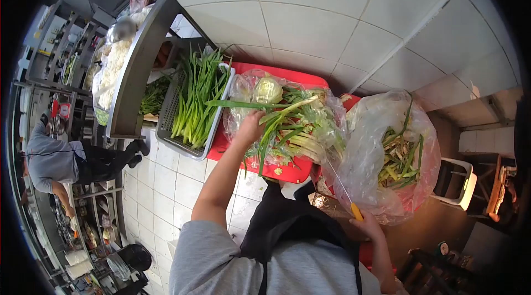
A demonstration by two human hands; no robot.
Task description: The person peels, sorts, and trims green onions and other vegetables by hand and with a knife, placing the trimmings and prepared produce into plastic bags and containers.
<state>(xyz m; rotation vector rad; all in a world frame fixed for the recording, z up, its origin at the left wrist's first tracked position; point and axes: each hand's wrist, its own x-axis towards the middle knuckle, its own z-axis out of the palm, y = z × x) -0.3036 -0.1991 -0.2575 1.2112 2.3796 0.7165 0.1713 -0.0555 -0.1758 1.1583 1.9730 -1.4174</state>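
Observation:
My left hand [251, 124] is closed around green onions [287, 108], whose long leaves spread out on both sides of the fingers. In my right hand [369, 226] is a knife [357, 212] with a yellow handle. Its thin blade points up and left, toward the edge of the vegetable pile. Under and around the onions lies a clear plastic bag [336, 121], spread on a red table [290, 174]. A pale round cabbage [268, 91] sits at the back of the pile, among loose stalks and leaves.
A grey plastic basket [161, 129] full of green onions [199, 98] stands to the left. On the right, a big clear bag [359, 168] holds trimmings [399, 159]. A tiled wall [310, 24] rises behind. Another person [55, 157] stands at the far-left counter.

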